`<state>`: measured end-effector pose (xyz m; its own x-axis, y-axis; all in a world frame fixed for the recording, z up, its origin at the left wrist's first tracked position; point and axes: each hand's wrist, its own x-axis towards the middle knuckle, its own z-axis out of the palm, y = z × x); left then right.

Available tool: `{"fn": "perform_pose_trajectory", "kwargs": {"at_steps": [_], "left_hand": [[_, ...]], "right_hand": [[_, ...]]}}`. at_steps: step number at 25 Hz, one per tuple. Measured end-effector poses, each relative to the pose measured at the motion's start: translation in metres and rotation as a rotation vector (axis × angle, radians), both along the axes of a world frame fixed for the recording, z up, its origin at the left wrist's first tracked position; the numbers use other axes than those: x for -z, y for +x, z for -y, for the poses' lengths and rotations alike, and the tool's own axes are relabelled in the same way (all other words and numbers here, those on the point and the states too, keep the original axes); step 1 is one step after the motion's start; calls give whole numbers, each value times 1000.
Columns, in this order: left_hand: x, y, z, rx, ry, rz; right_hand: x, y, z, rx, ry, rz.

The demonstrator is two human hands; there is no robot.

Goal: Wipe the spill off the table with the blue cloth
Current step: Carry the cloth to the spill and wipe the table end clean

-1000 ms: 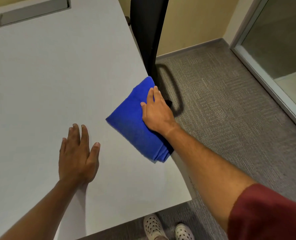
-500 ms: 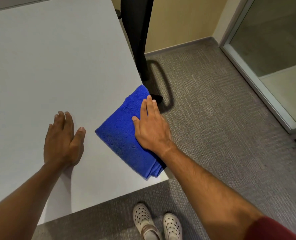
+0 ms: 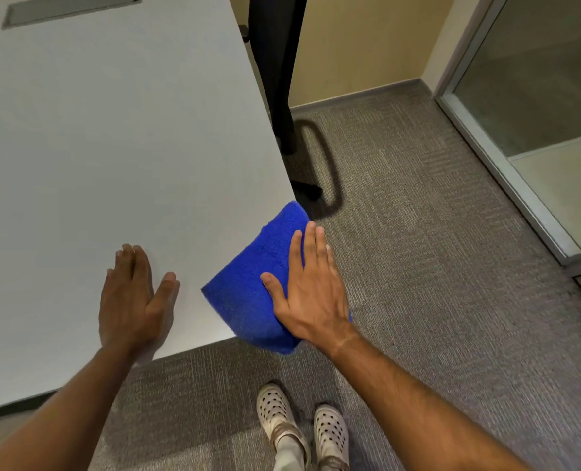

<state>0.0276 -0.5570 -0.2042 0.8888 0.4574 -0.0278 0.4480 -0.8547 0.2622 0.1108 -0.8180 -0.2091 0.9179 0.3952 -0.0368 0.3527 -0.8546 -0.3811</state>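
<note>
A folded blue cloth (image 3: 251, 287) lies on the near right corner of the pale grey table (image 3: 112, 147), its lower and right edges hanging over the corner. My right hand (image 3: 307, 290) presses flat on the cloth's right side, fingers straight and together. My left hand (image 3: 134, 300) rests flat on the tabletop to the left of the cloth, a hand's width away, holding nothing. No spill shows on the table surface.
A black chair leg and base (image 3: 282, 96) stand just past the table's right edge. Grey carpet (image 3: 435, 300) covers the floor, with a glass door frame (image 3: 506, 185) at right. My feet in white perforated shoes (image 3: 302, 433) are below the table's near edge. A grey cable hatch (image 3: 68, 8) sits far on the table.
My right hand has slid the blue cloth along the table's right edge toward me, down to the near corner, where it now overhangs. My left hand stays flat on the table.
</note>
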Motion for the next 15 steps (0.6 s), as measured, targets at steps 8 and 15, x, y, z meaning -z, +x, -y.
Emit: {"fn": "perform_pose_trajectory", "kwargs": {"at_steps": [8, 15], "left_hand": [[0, -8, 6, 9, 11, 13], [-5, -11, 3, 31, -55, 32]], "right_hand": [[-1, -12, -24, -9, -56, 68], [2, -29, -13, 52, -66, 99]]}}
